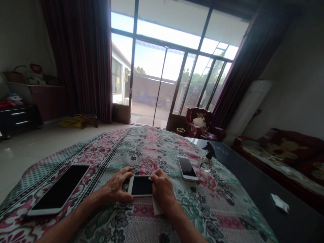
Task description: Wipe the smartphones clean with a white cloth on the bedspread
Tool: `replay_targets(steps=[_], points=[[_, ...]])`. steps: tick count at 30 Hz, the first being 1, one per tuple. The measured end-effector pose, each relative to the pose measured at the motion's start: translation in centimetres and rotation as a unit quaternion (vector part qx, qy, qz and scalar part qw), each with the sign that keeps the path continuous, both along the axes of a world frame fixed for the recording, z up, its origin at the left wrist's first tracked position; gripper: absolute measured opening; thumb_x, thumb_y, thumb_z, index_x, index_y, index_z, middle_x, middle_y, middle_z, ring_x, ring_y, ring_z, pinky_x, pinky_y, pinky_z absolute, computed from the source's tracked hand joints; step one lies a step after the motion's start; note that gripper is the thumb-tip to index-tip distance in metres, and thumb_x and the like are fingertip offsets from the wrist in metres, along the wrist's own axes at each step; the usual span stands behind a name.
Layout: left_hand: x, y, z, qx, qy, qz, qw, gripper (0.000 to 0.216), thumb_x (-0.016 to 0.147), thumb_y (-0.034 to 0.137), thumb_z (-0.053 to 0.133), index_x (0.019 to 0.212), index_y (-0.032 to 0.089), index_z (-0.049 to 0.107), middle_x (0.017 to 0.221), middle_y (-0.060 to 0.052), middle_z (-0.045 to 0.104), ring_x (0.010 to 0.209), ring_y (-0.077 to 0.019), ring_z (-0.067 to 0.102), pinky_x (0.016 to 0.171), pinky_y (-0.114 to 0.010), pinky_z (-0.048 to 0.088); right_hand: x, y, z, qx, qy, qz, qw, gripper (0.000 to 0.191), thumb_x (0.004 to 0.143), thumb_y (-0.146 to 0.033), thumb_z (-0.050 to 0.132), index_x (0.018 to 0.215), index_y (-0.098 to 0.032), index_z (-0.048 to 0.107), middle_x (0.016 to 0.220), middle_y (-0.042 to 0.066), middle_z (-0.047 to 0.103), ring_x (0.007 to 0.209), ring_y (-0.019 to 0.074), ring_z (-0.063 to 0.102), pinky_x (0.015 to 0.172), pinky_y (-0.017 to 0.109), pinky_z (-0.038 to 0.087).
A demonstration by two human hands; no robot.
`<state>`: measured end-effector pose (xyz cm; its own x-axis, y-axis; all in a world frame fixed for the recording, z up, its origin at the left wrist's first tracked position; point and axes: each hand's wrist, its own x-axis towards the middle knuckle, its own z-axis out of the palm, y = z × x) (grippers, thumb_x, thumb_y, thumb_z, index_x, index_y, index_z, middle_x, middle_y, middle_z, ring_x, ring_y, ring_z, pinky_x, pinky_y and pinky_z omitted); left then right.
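A white smartphone (141, 185) with a dark screen lies sideways on the patterned cloth in front of me. My left hand (117, 187) brackets its left end, thumb at the lower corner and fingers by the upper one. Over the right end of the phone, my right hand (163, 189) is closed on a white tissue (158, 208), whose loose part hangs out below the palm. A bit of white also shows at the fingertips on the screen. Another white smartphone (187, 167) lies to the right, and a larger white tablet (60, 189) to the left.
The floral tablecloth (141, 152) covers the surface under my hands. Behind the second phone stands a glass object with a dark figure (209, 152). A dark glossy table (253, 182) on the right bears a crumpled white tissue (279, 203). Farther off are a chair (199, 123) and glass doors.
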<state>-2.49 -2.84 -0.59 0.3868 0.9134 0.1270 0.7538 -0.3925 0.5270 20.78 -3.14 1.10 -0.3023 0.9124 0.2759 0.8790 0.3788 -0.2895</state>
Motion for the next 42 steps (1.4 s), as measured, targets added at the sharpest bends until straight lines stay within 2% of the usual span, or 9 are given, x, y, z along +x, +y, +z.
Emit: replay_targets(steps=[5, 10, 19, 23, 29, 33, 37, 42], points=[[-0.3, 0.3, -0.7, 0.005, 0.001, -0.004, 1.000, 0.075, 0.057, 0.043, 0.078, 0.123, 0.017, 0.053, 0.147, -0.015, 0.036, 0.136, -0.0345, 0.030, 0.110, -0.043, 0.031, 2.6, 0.5, -0.1, 0.003, 0.007, -0.062, 0.998, 0.024, 0.086, -0.011, 0.043, 0.088, -0.021, 0.065, 0.098, 0.006, 0.058, 0.089, 0.0156, 0.056, 0.080, 0.023, 0.042], [-0.7, 0.6, -1.4, 0.016, -0.002, -0.008, 1.000, 0.076, 0.058, 0.044, 0.078, 0.124, 0.018, 0.052, 0.147, -0.014, 0.035, 0.136, -0.0337, 0.031, 0.110, -0.043, 0.030, 2.2, 0.2, -0.1, 0.011, -0.015, -0.084, 0.996, 0.024, 0.085, -0.009, 0.043, 0.087, -0.020, 0.064, 0.099, 0.007, 0.057, 0.091, 0.0177, 0.055, 0.078, 0.025, 0.042], [-0.5, 0.7, -1.7, 0.031, -0.005, 0.000, 1.000, 0.074, 0.055, 0.043, 0.080, 0.121, 0.021, 0.054, 0.146, -0.012, 0.037, 0.135, -0.0336, 0.032, 0.110, -0.044, 0.030, -2.2, 0.1, -0.3, 0.002, -0.051, -0.018, 0.999, 0.027, 0.083, -0.008, 0.043, 0.094, -0.020, 0.065, 0.109, 0.009, 0.056, 0.100, 0.0223, 0.053, 0.080, 0.029, 0.043], [-0.4, 0.7, -1.6, 0.022, 0.002, 0.003, 1.000, 0.074, 0.055, 0.041, 0.080, 0.120, 0.019, 0.054, 0.146, -0.014, 0.037, 0.135, -0.0341, 0.032, 0.110, -0.044, 0.030, -4.3, 0.2, -0.4, 0.005, -0.044, 0.014, 0.999, 0.027, 0.082, -0.008, 0.045, 0.096, -0.019, 0.065, 0.108, 0.009, 0.057, 0.101, 0.0228, 0.053, 0.082, 0.030, 0.043], [-0.2, 0.5, -1.4, 0.017, -0.015, 0.005, 1.000, 0.072, 0.056, 0.039, 0.079, 0.121, 0.022, 0.054, 0.146, -0.012, 0.038, 0.135, -0.0344, 0.032, 0.110, -0.047, 0.030, -6.4, 0.4, -0.3, -0.020, -0.032, 0.054, 0.998, 0.025, 0.085, -0.017, 0.048, 0.103, -0.023, 0.064, 0.108, 0.008, 0.056, 0.100, 0.0222, 0.052, 0.076, 0.029, 0.045], [-0.8, 1.0, -2.2, 0.015, -0.016, -0.009, 1.000, 0.071, 0.057, 0.038, 0.079, 0.121, 0.021, 0.053, 0.148, -0.013, 0.034, 0.137, -0.0326, 0.028, 0.111, -0.045, 0.027, -6.2, 0.3, -0.2, -0.012, -0.017, 0.095, 0.995, 0.026, 0.086, -0.026, 0.053, 0.110, -0.027, 0.061, 0.107, 0.005, 0.055, 0.098, 0.0208, 0.051, 0.074, 0.027, 0.044], [-2.2, 1.6, -3.0, -0.003, -0.020, -0.056, 0.998, 0.076, 0.060, 0.039, 0.077, 0.129, 0.026, 0.047, 0.152, -0.009, 0.027, 0.139, -0.0321, 0.022, 0.112, -0.045, 0.026, -5.0, -0.6, -0.4, 0.004, -0.020, 0.136, 0.991, 0.018, 0.086, -0.024, 0.054, 0.101, -0.028, 0.063, 0.107, 0.002, 0.055, 0.098, 0.0182, 0.049, 0.079, 0.025, 0.043], [-3.0, 1.9, -3.1, -0.020, -0.025, -0.080, 0.996, 0.079, 0.064, 0.045, 0.074, 0.134, 0.027, 0.044, 0.154, -0.008, 0.023, 0.140, -0.0333, 0.019, 0.112, -0.046, 0.024, -3.2, -2.3, -0.6, -0.012, -0.052, 0.161, 0.986, 0.018, 0.085, -0.025, 0.055, 0.100, -0.028, 0.064, 0.109, 0.001, 0.054, 0.097, 0.0175, 0.048, 0.075, 0.024, 0.042]])
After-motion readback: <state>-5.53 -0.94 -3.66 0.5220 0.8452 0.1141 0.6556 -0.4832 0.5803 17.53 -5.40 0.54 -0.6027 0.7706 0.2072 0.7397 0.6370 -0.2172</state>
